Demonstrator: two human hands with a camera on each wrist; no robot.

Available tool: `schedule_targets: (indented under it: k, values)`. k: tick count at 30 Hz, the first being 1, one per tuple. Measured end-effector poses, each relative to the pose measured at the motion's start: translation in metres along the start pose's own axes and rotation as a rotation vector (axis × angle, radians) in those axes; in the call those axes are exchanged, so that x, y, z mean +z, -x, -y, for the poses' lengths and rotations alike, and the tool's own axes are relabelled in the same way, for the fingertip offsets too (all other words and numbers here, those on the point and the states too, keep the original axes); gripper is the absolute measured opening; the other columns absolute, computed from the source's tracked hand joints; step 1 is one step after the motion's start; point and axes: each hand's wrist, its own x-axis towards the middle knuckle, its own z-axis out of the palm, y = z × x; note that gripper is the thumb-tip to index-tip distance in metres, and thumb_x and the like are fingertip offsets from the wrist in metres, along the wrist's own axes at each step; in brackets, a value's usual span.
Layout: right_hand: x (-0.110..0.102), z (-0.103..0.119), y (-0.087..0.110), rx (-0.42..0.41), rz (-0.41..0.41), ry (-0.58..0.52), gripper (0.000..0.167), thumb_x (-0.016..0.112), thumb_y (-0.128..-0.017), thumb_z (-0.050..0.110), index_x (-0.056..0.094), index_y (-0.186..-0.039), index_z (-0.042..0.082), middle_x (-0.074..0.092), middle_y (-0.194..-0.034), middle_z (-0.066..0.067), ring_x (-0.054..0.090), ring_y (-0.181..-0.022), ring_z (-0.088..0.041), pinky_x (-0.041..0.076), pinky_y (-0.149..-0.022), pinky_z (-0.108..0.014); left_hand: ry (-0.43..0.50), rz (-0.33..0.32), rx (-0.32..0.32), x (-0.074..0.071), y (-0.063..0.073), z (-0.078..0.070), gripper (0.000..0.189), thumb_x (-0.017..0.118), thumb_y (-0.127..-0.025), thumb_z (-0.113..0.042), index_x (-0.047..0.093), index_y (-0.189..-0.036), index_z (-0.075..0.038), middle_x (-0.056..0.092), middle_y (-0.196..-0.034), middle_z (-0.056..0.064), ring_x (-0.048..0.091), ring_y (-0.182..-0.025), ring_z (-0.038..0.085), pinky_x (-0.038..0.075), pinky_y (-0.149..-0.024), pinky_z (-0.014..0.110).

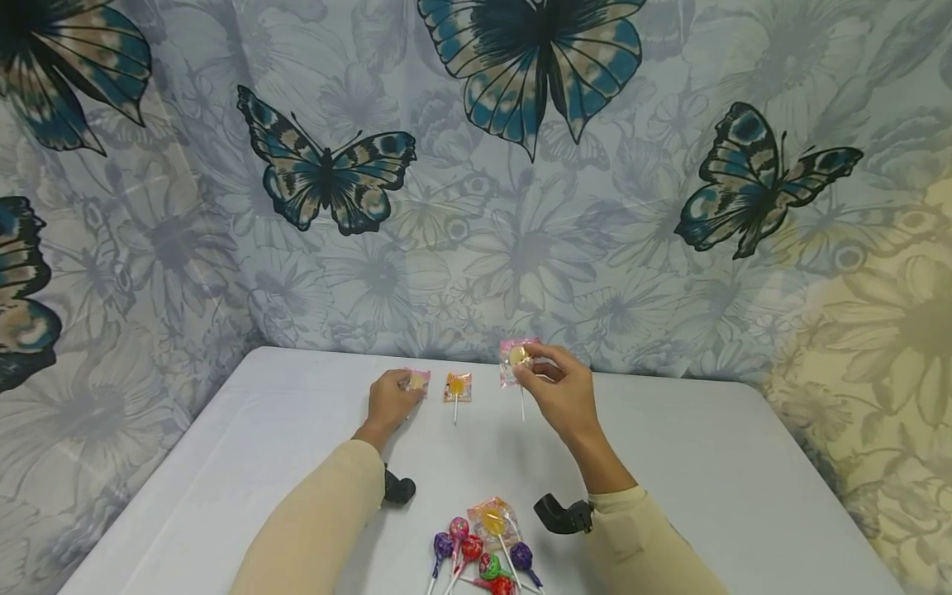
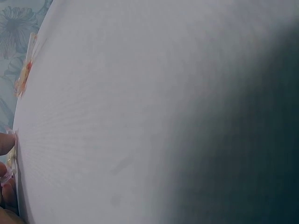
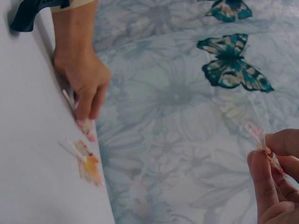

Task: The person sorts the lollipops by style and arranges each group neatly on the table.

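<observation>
At the table's far side my left hand (image 1: 391, 402) pinches a flat lollipop in a clear and pink wrapper (image 1: 419, 381). In the left wrist view, the thumb and fingers (image 2: 6, 143) show on either side of that wrapper (image 2: 11, 156), low over the table. My right hand (image 1: 563, 393) pinches another pale-yellow lollipop in a pink-edged wrapper (image 1: 510, 369) between thumb and fingers, its white stick pointing down. The right wrist view has this wrapped lollipop (image 3: 254, 130) held up against the backdrop. Between the hands, an orange-wrapped lollipop (image 1: 457, 386) lies flat, stick towards me.
Near the table's front lies a cluster of several round lollipops (image 1: 472, 547) in purple, pink, red and green wrappers, with a flat orange one (image 1: 494, 521) beside them. A butterfly-print cloth (image 1: 476, 273) hangs behind the white table (image 1: 283, 430). Black camera mounts (image 1: 563, 514) stick out from both wrists.
</observation>
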Motion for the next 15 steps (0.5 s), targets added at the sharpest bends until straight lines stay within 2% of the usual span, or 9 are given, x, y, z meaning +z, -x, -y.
schedule_targets:
  k: [7, 15]
  values:
    - [0.002, -0.040, -0.014, 0.045, -0.018, -0.045, 0.032, 0.072, -0.083, -0.006, 0.065, -0.114, -0.007, 0.057, -0.112, -0.020, 0.061, -0.093, -0.030, 0.055, -0.074, -0.027, -0.002, -0.003, -0.007, 0.000, 0.000, -0.001, 0.050, 0.078, -0.079, -0.012, 0.061, -0.122, 0.007, 0.058, -0.125, 0.021, 0.048, -0.123, 0.036, 0.035, -0.104, 0.044]
    - [0.007, -0.060, -0.022, 0.059, -0.040, 0.021, 0.031, 0.072, -0.081, -0.004, 0.067, -0.112, -0.004, 0.059, -0.117, -0.014, 0.063, -0.090, -0.030, 0.055, -0.070, -0.028, -0.003, -0.005, 0.003, 0.000, 0.000, -0.001, 0.049, 0.078, -0.079, -0.012, 0.062, -0.121, 0.007, 0.058, -0.125, 0.021, 0.049, -0.123, 0.036, 0.036, -0.103, 0.044]
